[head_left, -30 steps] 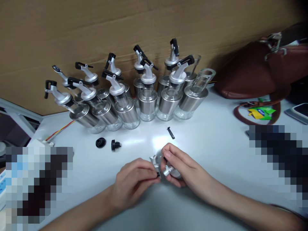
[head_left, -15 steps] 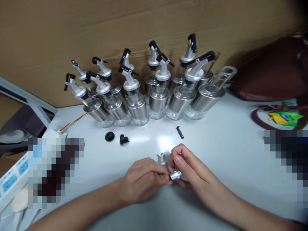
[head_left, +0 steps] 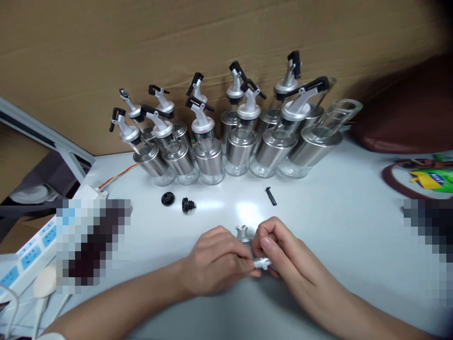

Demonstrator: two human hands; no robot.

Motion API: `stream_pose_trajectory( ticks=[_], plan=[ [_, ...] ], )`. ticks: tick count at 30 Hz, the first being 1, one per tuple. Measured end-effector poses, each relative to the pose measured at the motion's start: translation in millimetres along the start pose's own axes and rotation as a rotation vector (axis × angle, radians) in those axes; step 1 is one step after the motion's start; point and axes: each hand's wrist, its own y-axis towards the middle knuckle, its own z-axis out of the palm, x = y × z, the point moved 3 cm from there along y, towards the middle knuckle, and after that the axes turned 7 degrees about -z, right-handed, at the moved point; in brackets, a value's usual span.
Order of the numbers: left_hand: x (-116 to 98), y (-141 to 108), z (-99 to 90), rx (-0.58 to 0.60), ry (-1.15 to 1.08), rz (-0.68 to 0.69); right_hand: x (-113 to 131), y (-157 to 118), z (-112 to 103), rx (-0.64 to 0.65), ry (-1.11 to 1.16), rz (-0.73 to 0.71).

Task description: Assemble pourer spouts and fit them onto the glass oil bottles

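Observation:
Both my hands meet low in the middle of the head view, around a small silver bottle pourer (head_left: pixel 262 263). My right hand (head_left: pixel 288 252) is closed round its base, which the fingers mostly hide. The fingers of my left hand (head_left: pixel 219 262) pinch the spout's left end; whatever lies under those fingertips is hidden. Just behind the hands, a second silver pourer body (head_left: pixel 243 233) with a forked top rests on the table, partly covered by my fingers. Farther back lie a thin black lever (head_left: pixel 271 196), a black ribbed stopper (head_left: pixel 188 205) and a round black cap (head_left: pixel 168 199).
Several glass-and-steel bottles (head_left: pixel 208 158) with silver pourers line the back by a cardboard wall (head_left: pixel 159 38). One bottle (head_left: pixel 320 139) at the right has no pourer. A power strip (head_left: pixel 31 255) lies left. At right are a brown bag (head_left: pixel 399 108) and a yellow-green packet (head_left: pixel 433 179).
The view has swung slightly left, so everything sits farther right. A black bit showing between my left fingertips and the spout is now covered. Both hands keep their hold.

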Motion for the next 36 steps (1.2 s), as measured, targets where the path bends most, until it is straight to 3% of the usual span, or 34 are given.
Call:
stream_pose_trajectory(
  ticks=[5,11,15,20,29,36],
  plan=[
    [0,0,1.3,0.043,-0.004,0.007,3,2,-2,0.044,-0.064,-0.018],
    [0,-2,6.8,0.049,0.139,0.031,2,1,0,0.109,-0.083,0.006],
    [-1,-3,6.9,0.049,0.161,0.020,6,2,-1,0.100,-0.125,0.006],
    [-5,-2,4.1,0.137,0.151,0.032,10,0,-2,0.110,-0.113,0.008],
    [-6,1,11.0,0.204,0.127,-0.071,10,1,-3,0.084,-0.167,-0.009],
    [-7,-4,12.8,0.187,0.238,0.147,13,0,-2,0.074,-0.152,-0.119]
  ],
)
